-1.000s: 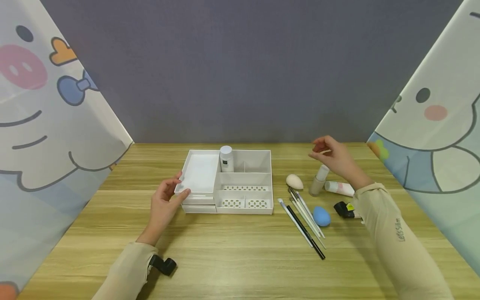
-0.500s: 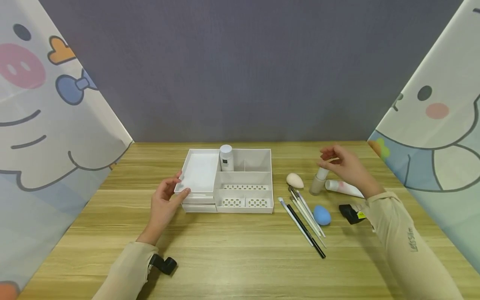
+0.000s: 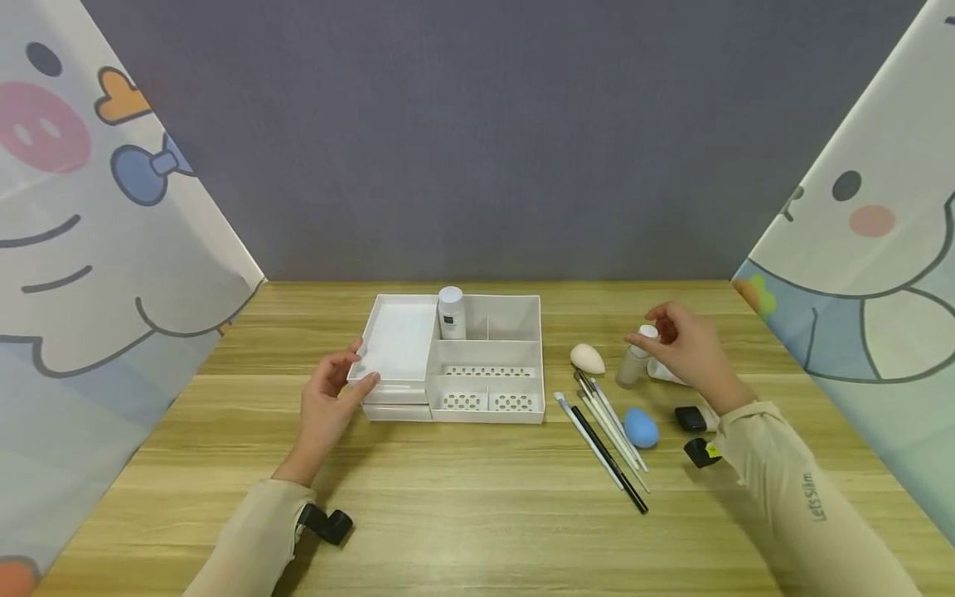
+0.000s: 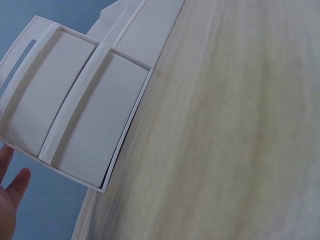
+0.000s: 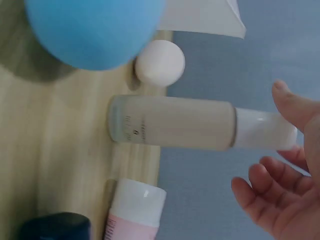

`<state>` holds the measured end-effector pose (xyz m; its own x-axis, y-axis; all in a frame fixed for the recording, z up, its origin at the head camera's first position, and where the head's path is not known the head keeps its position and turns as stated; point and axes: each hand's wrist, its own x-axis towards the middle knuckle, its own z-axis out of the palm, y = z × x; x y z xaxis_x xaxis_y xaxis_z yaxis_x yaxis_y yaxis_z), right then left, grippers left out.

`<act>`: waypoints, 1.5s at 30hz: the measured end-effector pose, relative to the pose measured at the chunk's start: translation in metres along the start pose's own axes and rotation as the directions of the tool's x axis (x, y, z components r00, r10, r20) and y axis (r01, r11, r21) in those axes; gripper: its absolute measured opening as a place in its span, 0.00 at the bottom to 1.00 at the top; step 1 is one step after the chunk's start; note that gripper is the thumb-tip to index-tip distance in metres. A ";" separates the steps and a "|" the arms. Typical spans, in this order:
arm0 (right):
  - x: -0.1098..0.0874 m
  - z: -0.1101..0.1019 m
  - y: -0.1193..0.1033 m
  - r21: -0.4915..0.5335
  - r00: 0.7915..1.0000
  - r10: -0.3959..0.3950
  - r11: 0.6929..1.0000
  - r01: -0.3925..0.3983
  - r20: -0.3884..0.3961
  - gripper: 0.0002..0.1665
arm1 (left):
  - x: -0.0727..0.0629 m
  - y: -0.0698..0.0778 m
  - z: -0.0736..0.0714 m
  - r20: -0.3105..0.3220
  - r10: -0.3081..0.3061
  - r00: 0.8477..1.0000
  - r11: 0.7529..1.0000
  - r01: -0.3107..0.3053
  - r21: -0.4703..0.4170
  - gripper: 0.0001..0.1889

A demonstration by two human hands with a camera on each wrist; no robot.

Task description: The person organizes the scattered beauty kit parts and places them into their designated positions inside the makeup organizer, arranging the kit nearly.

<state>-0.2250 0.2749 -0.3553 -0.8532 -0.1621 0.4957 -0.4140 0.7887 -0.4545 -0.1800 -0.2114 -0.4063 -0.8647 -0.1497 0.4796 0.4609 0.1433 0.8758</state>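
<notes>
My left hand [image 3: 326, 398] rests at the left front corner of a white desktop organizer [image 3: 485, 417], fingers extended along its side, thumb near the front edge. In the left wrist view, its fingertips [image 4: 5, 156] are right at the side of the organizer's drawers [image 4: 100, 120]. On the right, a foundation bottle [image 5: 175, 122] with beige contents and a white cap stands upright on the table. My right hand [image 3: 690, 352] is around that cap, thumb to one side and index finger partly hidden behind it. In the right wrist view, the thumb tip stands off the cap and the other fingers spread loosely.
A white bottle [image 3: 451, 315] stands in the organizer's back compartment. Right of the organizer lie a cream makeup sponge [image 3: 587, 359], a blue sponge [image 3: 641, 429], several makeup brushes [image 3: 608, 431], a white-and-pink tube [image 5: 135, 210] and a black-capped item [image 3: 690, 419].
My right hand has come down and slightly right, from above the foundation bottle to around its cap. The left hand has stayed at the organizer's corner.
</notes>
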 end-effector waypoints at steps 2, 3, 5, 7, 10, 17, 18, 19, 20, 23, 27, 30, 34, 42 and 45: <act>-0.001 0.003 -0.002 -0.013 1.000 0.001 1.000 -0.001 -0.020 0.20 | 0.000 0.000 0.000 -0.002 0.001 1.000 1.000 -0.001 0.001 0.17; -0.002 0.004 -0.004 -0.020 1.000 0.006 1.000 -0.006 -0.026 0.20 | 0.000 0.000 0.000 -0.002 0.001 1.000 1.000 -0.001 0.001 0.17; -0.003 0.005 -0.006 -0.035 0.999 0.007 0.999 -0.008 -0.038 0.20 | 0.000 0.000 0.000 -0.002 0.001 1.000 1.000 -0.001 0.005 0.17; -0.004 0.007 -0.008 -0.042 0.999 0.004 0.999 -0.006 -0.052 0.20 | 0.000 0.000 0.000 0.000 -0.001 1.000 1.000 0.001 0.008 0.17; -0.004 0.010 -0.010 -0.053 0.998 0.003 0.999 -0.007 -0.062 0.19 | 0.000 0.000 -0.001 -0.001 -0.002 1.000 1.000 0.002 0.011 0.17; -0.002 0.011 -0.010 -0.076 0.998 -0.027 0.997 0.023 -0.063 0.17 | -0.001 0.000 -0.001 0.001 -0.003 1.000 1.000 0.003 0.008 0.17; -0.002 0.010 -0.010 -0.081 0.997 -0.037 0.996 0.031 -0.063 0.16 | -0.001 0.000 -0.001 0.002 -0.004 1.000 1.000 0.004 0.009 0.17; -0.002 0.010 -0.010 -0.086 0.997 -0.047 0.995 0.041 -0.063 0.16 | -0.001 0.000 -0.001 0.002 -0.004 1.000 1.000 0.004 0.009 0.17; -0.002 0.010 -0.010 -0.089 0.997 -0.053 0.995 0.048 -0.063 0.15 | -0.001 -0.001 -0.001 0.001 -0.005 1.000 1.000 0.005 0.011 0.17; -0.002 0.007 -0.010 -0.094 0.995 -0.079 0.993 0.073 -0.063 0.14 | -0.001 0.000 -0.001 0.003 -0.007 1.000 1.000 0.007 0.012 0.17; -0.003 0.004 -0.010 -0.085 0.992 -0.112 0.991 0.106 -0.064 0.14 | -0.001 0.000 -0.002 0.006 -0.008 1.000 1.000 0.008 0.011 0.17; -0.003 0.002 -0.011 -0.068 0.992 -0.110 0.992 0.106 -0.062 0.15 | -0.001 0.000 -0.002 0.007 -0.009 1.000 1.000 0.009 0.013 0.17; -0.003 -0.001 -0.013 -0.027 0.998 -0.050 0.998 0.048 -0.044 0.17 | -0.001 0.000 -0.002 0.004 -0.006 1.000 1.000 0.006 0.015 0.17; 0.000 -0.002 -0.017 0.099 0.997 0.050 0.994 -0.044 -0.056 0.19 | 0.000 0.002 0.000 0.002 0.009 1.000 1.000 -0.009 0.005 0.16; 0.002 -0.002 -0.018 0.130 0.994 0.077 0.989 -0.067 -0.074 0.19 | -0.001 0.003 0.001 0.002 0.011 1.000 1.000 -0.011 0.000 0.16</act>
<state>-0.2185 0.2612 -0.3449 -0.8567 -0.0571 0.5126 -0.3939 0.7139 -0.5789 -0.1780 -0.2099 -0.4042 -0.8599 -0.1465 0.4891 0.4704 0.1450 0.8705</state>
